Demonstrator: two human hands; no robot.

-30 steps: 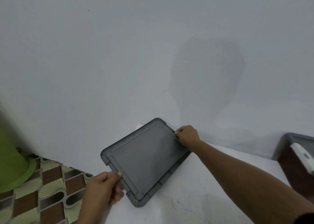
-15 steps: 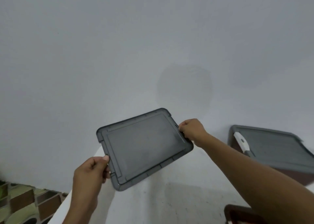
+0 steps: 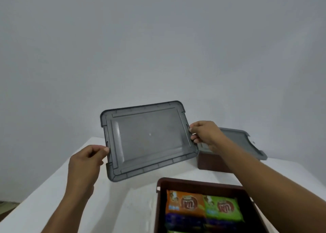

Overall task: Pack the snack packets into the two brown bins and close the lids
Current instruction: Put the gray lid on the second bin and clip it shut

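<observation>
I hold a grey plastic lid in the air above the white table, tilted toward me. My left hand pinches its left short edge and my right hand grips its right short edge. Below it at the lower right stands an open brown bin with snack packets lying flat inside: an orange packet and a green packet side by side, with more beneath them. A second brown bin sits farther back on the right with its grey lid on it, partly hidden by my right forearm.
The white table runs from the wall toward me, its left edge falling off diagonally at the lower left. A plain grey wall fills the background. A sliver of patterned floor shows at the far lower left.
I lifted the lid from the table's far left corner and carried it right while the view swung right. The open bin with packets and the closed bin came into view.
</observation>
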